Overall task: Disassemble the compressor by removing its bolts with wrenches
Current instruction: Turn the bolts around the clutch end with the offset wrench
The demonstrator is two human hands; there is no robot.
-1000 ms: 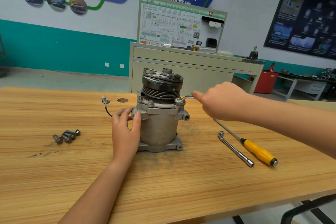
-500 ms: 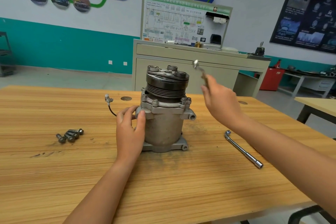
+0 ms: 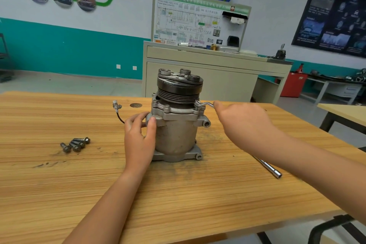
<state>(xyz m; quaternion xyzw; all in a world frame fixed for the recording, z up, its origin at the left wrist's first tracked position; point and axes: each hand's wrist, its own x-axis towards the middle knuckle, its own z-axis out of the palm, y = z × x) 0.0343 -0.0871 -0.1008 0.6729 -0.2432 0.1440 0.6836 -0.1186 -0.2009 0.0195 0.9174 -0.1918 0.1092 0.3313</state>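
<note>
A grey metal compressor (image 3: pixel 176 134) with a black pulley on top stands upright in the middle of the wooden table (image 3: pixel 178 194). My left hand (image 3: pixel 139 140) grips its left side, thumb and fingers curled round the flange. My right hand (image 3: pixel 243 125) holds a small silver wrench (image 3: pixel 205 104), whose head sits on a bolt on the flange's right side. Several removed bolts (image 3: pixel 75 144) lie in a cluster on the table to the left. A plug on a black wire (image 3: pixel 117 108) sticks out behind my left hand.
An L-shaped socket wrench (image 3: pixel 270 168) lies on the table to the right, partly under my right forearm. A beige cabinet with a wiring display board (image 3: pixel 208 65) stands behind the table. Another table edge (image 3: pixel 342 111) is at the far right.
My right hand, raised in the air with the wrench half a second ago, has come down and set the wrench head back on the right flange bolt. My left hand has stayed in place.
</note>
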